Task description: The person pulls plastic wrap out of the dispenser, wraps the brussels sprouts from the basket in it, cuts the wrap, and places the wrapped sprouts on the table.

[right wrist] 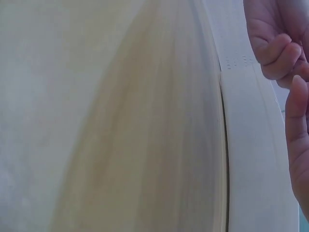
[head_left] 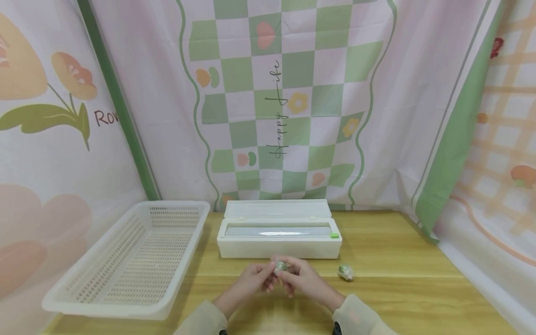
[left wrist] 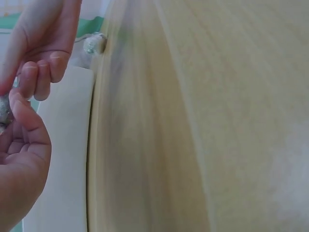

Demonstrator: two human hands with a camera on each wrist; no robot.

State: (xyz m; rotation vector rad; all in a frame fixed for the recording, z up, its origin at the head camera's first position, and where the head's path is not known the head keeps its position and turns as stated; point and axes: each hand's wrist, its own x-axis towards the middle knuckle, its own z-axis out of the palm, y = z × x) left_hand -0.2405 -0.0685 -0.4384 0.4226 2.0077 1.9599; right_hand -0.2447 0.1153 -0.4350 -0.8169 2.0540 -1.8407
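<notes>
A small round greenish thing in clear wrap is between the two hands, in front of the white box; what is inside the wrap I cannot tell. My left hand pinches it from the left with thumb and fingers. From the other side, my right hand holds it too, thumb below and forefinger above. A similar wrapped greenish bundle lies on the table to the right of the right hand. In the left wrist view, the held thing shows only partly at the edge; the right wrist view shows just the fingers.
Behind the hands stands a white cling film dispenser, its lid raised, with a film roll inside and a green slider at its right end. A white perforated basket takes up the table's left side. Printed curtains enclose the wooden table.
</notes>
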